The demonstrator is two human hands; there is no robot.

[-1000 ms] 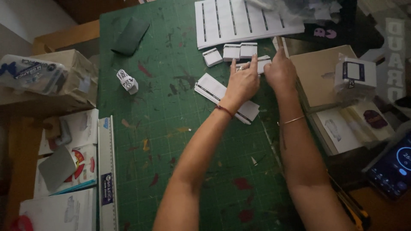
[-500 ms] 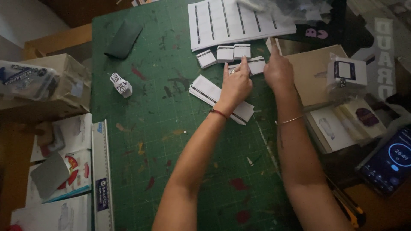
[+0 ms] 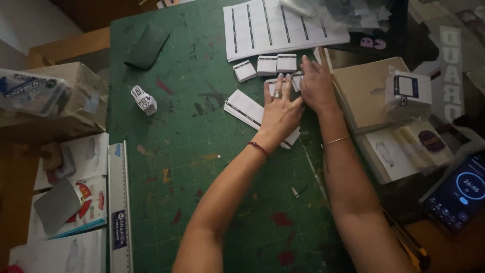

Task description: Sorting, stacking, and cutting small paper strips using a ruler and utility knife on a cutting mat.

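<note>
On a green cutting mat [image 3: 192,167], my left hand [image 3: 281,108] lies flat with fingers together, pressing a small white folded paper piece [image 3: 275,86] and resting over a stack of white paper strips [image 3: 242,108]. My right hand [image 3: 317,86] sits just beside it, fingers down on another small white piece at the mat's right side. A row of three small folded white paper boxes [image 3: 267,65] stands just above the hands. A printed white sheet with dark lines [image 3: 278,28] lies at the mat's top.
A small crumpled printed paper cube [image 3: 144,100] and a dark pouch [image 3: 146,46] lie on the mat's left part. A metal ruler [image 3: 119,207] runs along the left edge. Cardboard boxes [image 3: 366,93] stand right, a phone [image 3: 457,194] with a timer at lower right.
The view has shifted slightly. My hands stay at the same spot over the small pieces; the left hand's fingers have flattened and moved closer against the right hand.
</note>
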